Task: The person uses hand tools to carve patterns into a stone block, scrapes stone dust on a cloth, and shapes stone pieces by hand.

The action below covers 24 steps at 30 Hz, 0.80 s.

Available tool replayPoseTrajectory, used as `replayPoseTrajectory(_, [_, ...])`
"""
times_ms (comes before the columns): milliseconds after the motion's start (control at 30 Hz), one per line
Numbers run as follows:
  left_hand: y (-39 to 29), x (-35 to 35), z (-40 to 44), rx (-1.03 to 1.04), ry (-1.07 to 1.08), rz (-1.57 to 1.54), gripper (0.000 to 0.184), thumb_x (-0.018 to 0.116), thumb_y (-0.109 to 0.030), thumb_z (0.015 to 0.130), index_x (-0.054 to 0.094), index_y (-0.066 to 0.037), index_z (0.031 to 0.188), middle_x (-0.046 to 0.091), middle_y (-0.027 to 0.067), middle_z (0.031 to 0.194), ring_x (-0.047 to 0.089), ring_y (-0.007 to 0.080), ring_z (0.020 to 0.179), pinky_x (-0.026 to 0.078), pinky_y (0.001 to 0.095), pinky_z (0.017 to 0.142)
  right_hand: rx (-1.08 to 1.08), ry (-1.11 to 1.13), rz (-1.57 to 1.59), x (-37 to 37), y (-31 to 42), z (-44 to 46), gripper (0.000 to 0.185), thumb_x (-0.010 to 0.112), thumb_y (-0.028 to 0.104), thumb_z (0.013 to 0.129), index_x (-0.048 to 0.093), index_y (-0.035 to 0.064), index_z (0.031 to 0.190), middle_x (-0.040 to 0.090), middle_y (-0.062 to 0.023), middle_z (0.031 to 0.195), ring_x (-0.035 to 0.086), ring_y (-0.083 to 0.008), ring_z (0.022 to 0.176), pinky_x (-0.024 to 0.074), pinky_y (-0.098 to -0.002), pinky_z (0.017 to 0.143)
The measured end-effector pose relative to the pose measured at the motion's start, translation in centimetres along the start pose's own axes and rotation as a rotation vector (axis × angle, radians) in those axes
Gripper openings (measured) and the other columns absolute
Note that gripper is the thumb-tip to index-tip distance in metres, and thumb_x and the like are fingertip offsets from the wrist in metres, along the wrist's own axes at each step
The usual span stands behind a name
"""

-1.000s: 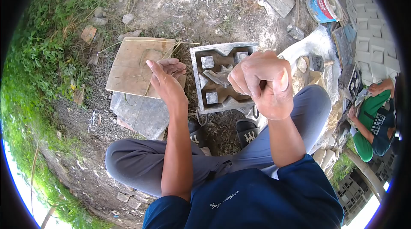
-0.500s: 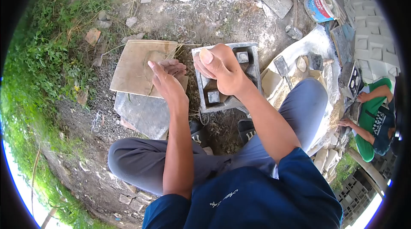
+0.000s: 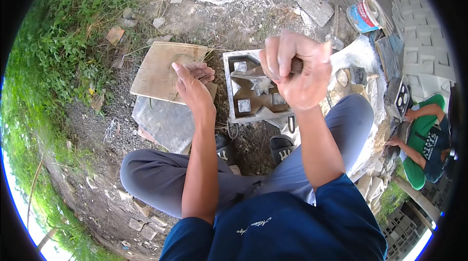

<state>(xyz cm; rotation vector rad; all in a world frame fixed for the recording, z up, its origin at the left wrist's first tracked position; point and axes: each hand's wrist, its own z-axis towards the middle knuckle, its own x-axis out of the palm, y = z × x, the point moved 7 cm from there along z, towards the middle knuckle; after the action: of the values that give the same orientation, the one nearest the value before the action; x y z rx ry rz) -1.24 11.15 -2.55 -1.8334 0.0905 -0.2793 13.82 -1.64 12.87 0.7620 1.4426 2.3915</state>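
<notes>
My right hand (image 3: 300, 73) is closed in a fist above the right side of a grey metal block mould (image 3: 227, 90). A dark handle end shows in the fist, and a narrow pointed blade, like a small trowel (image 3: 246, 72), sticks out leftward over the mould. Inside the mould stand square studs and a star-shaped centre (image 3: 262, 85); wire loop handles (image 3: 233, 130) hang at its near edge. My left hand (image 3: 195, 85) hovers over a wooden board (image 3: 155, 70), fingers loosely curved and apart from the thumb, holding nothing.
A grey slab (image 3: 163, 119) lies under the board. To the right are a whitish sack (image 3: 358, 56) with sandy material, a paint bucket (image 3: 363, 16) and stacked patterned blocks (image 3: 419, 31). A co-worker in green (image 3: 423, 139) reaches toward another mould (image 3: 399, 97). Plants (image 3: 53, 41) grow at left.
My right hand has moved right and turned, uncovering more of the mould's inside and showing the pointed blade. My left hand has hardly moved. The view has shifted slightly.
</notes>
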Motion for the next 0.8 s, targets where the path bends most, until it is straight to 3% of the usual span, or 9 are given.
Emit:
replayPoseTrajectory(167, [-0.1,0.6,0.3,0.027,0.032,0.010,0.070,0.028,-0.055,0.108,0.062,0.002,0.086,0.065,0.0125,0.074,0.064,0.0203,0.069,0.054,0.0319,0.066,-0.047,0.010,0.013,-1.0,-0.2,-1.2,0.077,0.033,0.072,0.098,0.035,0.0076,0.057,0.033,-0.0014,0.053,0.027,-0.0122,0.046,0.0212,-0.0285,0.046])
replayPoseTrajectory(233, [0.0,0.5,0.3,0.000,0.022,-0.009,0.070,0.028,-0.056,0.107,0.062,0.003,0.086,0.065,0.0123,0.074,0.063,0.0202,0.068,0.054,0.0315,0.065,-0.036,0.048,0.095,-0.5,-1.4,-1.5,0.073,0.048,0.065,0.098,0.035,0.0058,0.057,0.032,0.0005,0.055,0.031,-0.0107,0.048,0.0219,-0.0283,0.047])
replayPoseTrajectory(500, [0.0,0.4,0.3,0.027,0.023,0.006,0.072,0.029,-0.056,0.107,0.062,0.003,0.086,0.064,0.0119,0.073,0.064,0.0201,0.068,0.053,0.0307,0.064,-0.206,0.160,-0.122,1.1,-2.4,-1.5,0.073,0.042,0.062,0.101,0.029,0.0045,0.057,0.027,-0.0024,0.051,0.029,-0.0157,0.041,0.0217,-0.0308,0.041])
replayPoseTrajectory(667, [0.0,0.4,0.3,0.003,0.047,0.026,0.069,0.028,-0.058,0.106,0.061,0.000,0.087,0.064,0.0116,0.076,0.065,0.0220,0.072,0.055,0.0346,0.069,-0.166,0.160,-0.193,1.3,-2.3,-1.8,0.072,0.041,0.061,0.100,0.032,0.0040,0.057,0.026,-0.0036,0.050,0.029,-0.0192,0.040,0.0201,-0.0331,0.042])
replayPoseTrajectory(800, [-0.6,0.5,0.3,0.032,0.030,0.016,0.069,0.028,-0.056,0.107,0.061,0.001,0.087,0.064,0.0116,0.074,0.064,0.0209,0.070,0.055,0.0326,0.068,-0.141,0.170,-0.217,1.5,-3.2,-1.7,0.078,0.038,0.066,0.100,0.028,0.0062,0.052,0.027,-0.0003,0.046,0.028,-0.0137,0.038,0.0168,-0.0294,0.041])
